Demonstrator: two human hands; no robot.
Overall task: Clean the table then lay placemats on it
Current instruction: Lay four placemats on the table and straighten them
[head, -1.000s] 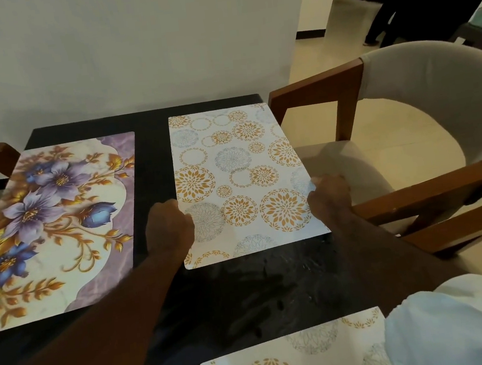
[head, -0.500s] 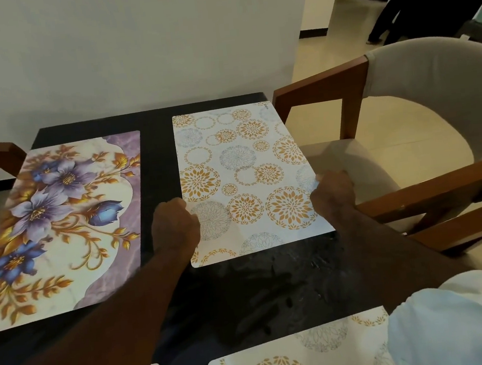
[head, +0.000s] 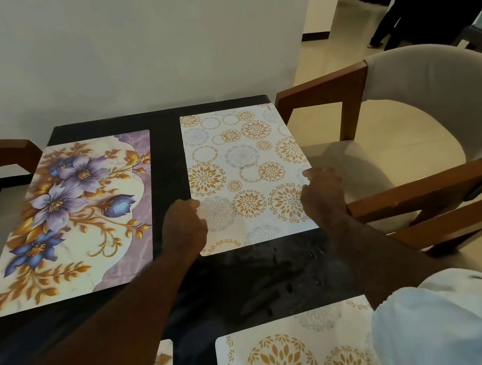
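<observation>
Gripping the gold-and-grey medallion placemat (head: 246, 164) by both long edges, flat on the far right of the black table (head: 165, 148). Left hand (head: 183, 227) curled at the left edge, seemingly pinching it with thumb on top. Right hand (head: 321, 191) curled over the right edge, pinching too.

Biggest risk, probably: nudging too far right and tipping the mat off the rim toward the armchair (head: 403, 100), with no table showing beyond that edge. Next: skewing it against the purple floral placemat (head: 67, 212) through an uneven pull, spoiling the dark gap between the two. Then: dragging through the pale smears (head: 272, 268) just behind the near edge and lifting residue onto the underside, if wet. Smallest: bending a thin corner under a tight pinch.

Hard to make out: the table's right rim, hidden beneath the mat, so no telling about overhang. Cut off at the bottom: a second medallion placemat (head: 282, 356), partly under a pale sleeve (head: 445, 324), and only a corner of another mat (head: 163, 357). Fingertips of both hands tucked out of sight under the knuckles.
</observation>
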